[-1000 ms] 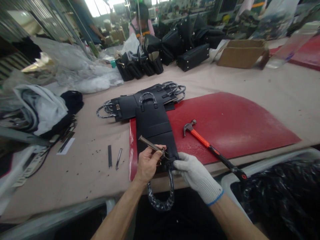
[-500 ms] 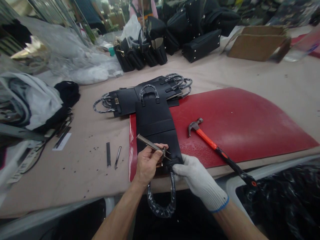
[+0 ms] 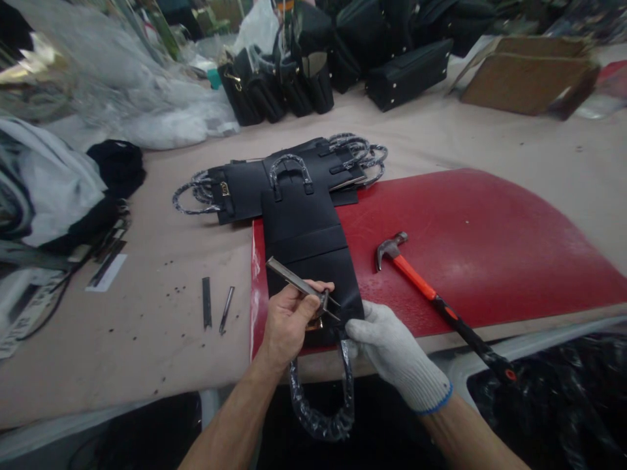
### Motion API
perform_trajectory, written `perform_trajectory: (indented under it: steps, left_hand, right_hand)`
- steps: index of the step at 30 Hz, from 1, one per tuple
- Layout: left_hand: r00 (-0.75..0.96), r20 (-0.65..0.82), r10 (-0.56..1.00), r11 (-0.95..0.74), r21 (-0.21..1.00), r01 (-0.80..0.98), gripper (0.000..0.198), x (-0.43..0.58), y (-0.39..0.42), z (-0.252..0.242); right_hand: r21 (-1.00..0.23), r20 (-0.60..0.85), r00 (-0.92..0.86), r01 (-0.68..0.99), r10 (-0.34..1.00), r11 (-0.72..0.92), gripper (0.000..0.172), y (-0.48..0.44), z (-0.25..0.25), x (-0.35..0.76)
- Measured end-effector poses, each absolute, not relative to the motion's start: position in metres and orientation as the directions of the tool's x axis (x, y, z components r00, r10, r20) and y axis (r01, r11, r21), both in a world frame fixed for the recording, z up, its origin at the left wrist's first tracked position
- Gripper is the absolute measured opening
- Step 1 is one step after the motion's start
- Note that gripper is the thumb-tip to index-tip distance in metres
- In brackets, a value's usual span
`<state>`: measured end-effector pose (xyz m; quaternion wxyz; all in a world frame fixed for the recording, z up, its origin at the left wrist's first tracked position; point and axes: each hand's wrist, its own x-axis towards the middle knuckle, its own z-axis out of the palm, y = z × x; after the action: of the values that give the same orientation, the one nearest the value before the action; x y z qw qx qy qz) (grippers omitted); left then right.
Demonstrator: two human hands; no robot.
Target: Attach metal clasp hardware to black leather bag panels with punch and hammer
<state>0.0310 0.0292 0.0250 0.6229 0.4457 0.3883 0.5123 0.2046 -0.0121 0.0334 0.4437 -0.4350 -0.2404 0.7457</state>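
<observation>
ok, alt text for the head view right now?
The bare left hand holds a slim metal tool against the near end of a black bag panel, which the gloved right hand pinches at its edge. The panel lies on a red mat, with an orange-handled hammer to its right.

The left hand [image 3: 289, 320] and both forearms are bare; the right hand [image 3: 392, 349] wears a white knitted glove with a blue-edged cuff.
</observation>
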Motion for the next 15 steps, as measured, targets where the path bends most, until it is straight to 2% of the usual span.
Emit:
perform_trajectory:
  steps: [5,15]
  left_hand:
    - [0.156,-0.026,0.987,0.072,0.952,-0.297,0.022,0.0315,0.0309,0.0262]
    - [0.185,0.011,0.983,0.022,0.985,-0.172,0.022,0.0269,0.0316,0.0299]
  right_hand:
    - [-0.75,-0.437,-0.202,-0.456,0.876,-0.48,0.026,-0.0099,0.036,0.2026]
    - [-0.766,-0.447,-0.176,-0.431,0.877,-0.477,0.024,-0.0074,0.034,0.1995]
